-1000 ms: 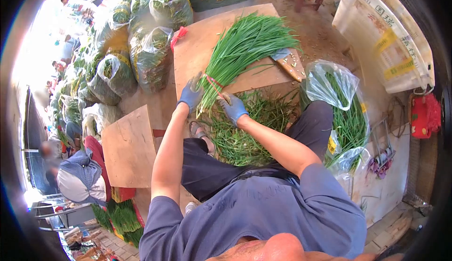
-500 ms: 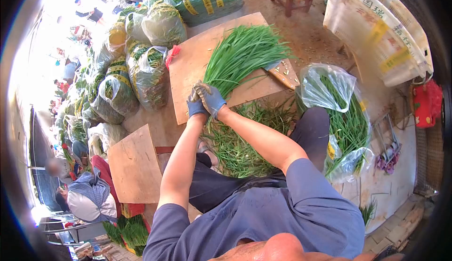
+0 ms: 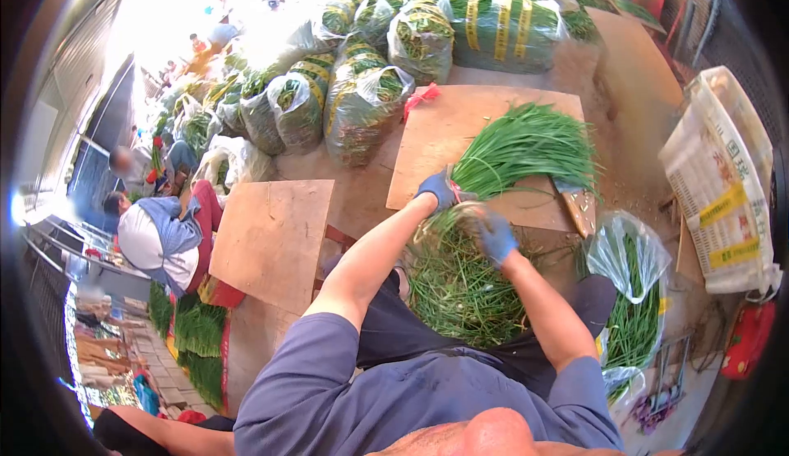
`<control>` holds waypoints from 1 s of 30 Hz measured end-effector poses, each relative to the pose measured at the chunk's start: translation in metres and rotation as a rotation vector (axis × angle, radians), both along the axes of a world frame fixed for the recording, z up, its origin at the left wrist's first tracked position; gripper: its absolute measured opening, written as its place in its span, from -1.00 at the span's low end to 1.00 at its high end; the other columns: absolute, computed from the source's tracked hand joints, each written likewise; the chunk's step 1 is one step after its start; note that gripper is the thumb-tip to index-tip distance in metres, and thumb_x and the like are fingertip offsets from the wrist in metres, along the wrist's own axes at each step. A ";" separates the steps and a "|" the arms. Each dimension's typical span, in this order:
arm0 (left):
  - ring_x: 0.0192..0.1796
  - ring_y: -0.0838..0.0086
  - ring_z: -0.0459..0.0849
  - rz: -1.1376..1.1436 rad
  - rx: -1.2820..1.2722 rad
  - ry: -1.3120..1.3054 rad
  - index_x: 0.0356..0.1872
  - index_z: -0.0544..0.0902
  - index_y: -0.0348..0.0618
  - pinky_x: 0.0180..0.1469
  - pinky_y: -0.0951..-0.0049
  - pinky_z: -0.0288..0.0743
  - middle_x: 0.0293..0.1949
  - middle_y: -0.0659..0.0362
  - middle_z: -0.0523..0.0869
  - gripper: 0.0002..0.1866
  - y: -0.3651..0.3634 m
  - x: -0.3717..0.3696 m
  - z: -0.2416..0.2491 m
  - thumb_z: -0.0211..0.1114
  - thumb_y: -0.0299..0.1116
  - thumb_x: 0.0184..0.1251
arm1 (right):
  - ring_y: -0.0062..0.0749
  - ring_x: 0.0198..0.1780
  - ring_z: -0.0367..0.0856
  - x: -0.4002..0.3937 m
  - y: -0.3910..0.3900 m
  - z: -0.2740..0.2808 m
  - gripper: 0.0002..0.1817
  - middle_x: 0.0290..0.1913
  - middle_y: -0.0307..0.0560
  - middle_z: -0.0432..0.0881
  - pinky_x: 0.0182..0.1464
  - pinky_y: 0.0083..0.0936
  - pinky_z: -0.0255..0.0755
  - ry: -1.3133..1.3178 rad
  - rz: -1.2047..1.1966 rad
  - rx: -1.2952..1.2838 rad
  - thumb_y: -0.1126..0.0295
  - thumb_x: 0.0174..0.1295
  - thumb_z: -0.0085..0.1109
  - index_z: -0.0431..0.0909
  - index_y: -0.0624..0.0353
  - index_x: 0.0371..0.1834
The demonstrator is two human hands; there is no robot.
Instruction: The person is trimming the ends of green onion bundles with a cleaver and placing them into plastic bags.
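Note:
A bunch of long green garlic chives [image 3: 526,152] lies fanned out on a wooden board [image 3: 427,148]. My left hand [image 3: 441,189], in a blue and grey glove, is closed around its stem ends. My right hand [image 3: 496,238], gloved the same way, is apart from the bunch, over a heap of loose green trimmings [image 3: 468,291]. Motion smears its fingers, and whether it holds anything cannot be made out. A knife with a wooden handle [image 3: 574,212] rests at the board's right edge, its blade partly beneath the leaves.
Bulging plastic bags of greens [image 3: 362,115] stand behind and left of the board. An open bag of chives [image 3: 631,291] is at my right, near a white sack [image 3: 719,185]. Another wooden board [image 3: 271,238] is at left, beside a seated person [image 3: 168,234].
My hands were together at the stem ends. The right has moved off toward me and to the right, over the trimmings, while the left stays on the bunch. The whole view has shifted.

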State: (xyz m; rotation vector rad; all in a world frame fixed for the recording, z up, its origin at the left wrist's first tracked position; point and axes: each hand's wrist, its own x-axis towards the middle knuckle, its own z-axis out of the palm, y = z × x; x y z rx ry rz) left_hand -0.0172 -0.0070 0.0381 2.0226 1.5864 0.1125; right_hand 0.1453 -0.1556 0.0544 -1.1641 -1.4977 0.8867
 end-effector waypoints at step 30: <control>0.59 0.08 0.10 -0.521 0.483 0.297 0.54 0.16 -0.07 0.56 0.05 -0.04 0.54 -0.08 0.19 0.03 0.001 0.096 0.057 0.34 0.27 0.16 | -0.68 -0.53 0.39 0.117 -0.046 -0.007 -0.37 -0.40 -0.28 0.50 -0.52 -0.63 0.37 0.587 -0.475 -0.354 0.32 0.39 0.22 0.27 0.06 0.50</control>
